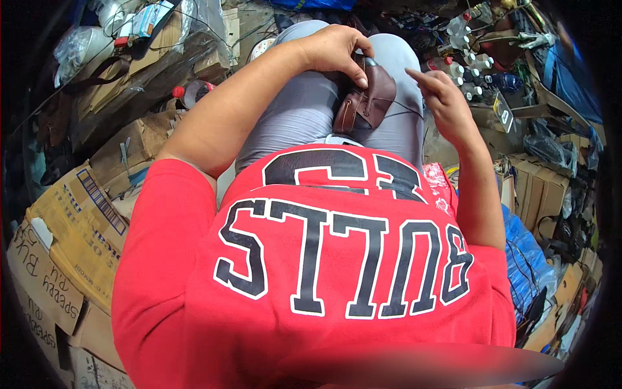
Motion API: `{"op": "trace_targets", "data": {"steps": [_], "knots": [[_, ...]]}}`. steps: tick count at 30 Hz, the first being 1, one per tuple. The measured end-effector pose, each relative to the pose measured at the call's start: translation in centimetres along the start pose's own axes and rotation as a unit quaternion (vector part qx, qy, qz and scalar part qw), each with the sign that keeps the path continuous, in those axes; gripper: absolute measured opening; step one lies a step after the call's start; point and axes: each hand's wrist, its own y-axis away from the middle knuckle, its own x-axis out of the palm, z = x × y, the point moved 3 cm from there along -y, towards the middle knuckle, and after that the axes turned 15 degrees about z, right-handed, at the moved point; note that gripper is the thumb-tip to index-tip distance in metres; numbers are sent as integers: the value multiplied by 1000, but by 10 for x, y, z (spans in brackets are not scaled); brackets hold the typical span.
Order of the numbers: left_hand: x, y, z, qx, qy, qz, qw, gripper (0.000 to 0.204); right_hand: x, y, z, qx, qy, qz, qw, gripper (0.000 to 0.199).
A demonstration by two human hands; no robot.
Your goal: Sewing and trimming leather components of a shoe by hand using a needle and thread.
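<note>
A brown leather shoe [372, 97] rests on my lap, between the thighs of my grey trousers [285, 107]. My left hand [340, 55] grips its far end, thumb pressed on the leather and fingers bent over the edge. From the shoe a thin dark thread [409, 109] runs right toward my right hand [444, 97]. That hand is raised beside my right knee, apart from the shoe. Its index finger points left while the other fingers curl in, seemingly round the thread. The exact grip is hidden.
Several plastic bottles with white and red caps [463, 71] stand beyond my right knee. A red-capped bottle [192, 94] lies left of my left forearm. Cardboard boxes [84, 227] are piled at left, with more cardboard [538, 188] and blue plastic sheeting [521, 246] at right.
</note>
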Motion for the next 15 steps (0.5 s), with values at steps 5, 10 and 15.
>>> {"op": "trace_targets", "data": {"steps": [5,10,15], "knots": [[-3,3,-6,-26,83,77,993,53,20,24,36,-24,11,-24,999,23],[-3,3,-8,-16,74,75,994,54,30,16,41,-51,172,-47,983,7],[-1,7,-6,-28,54,58,996,53,24,9,48,-34,121,-57,990,7]]}}
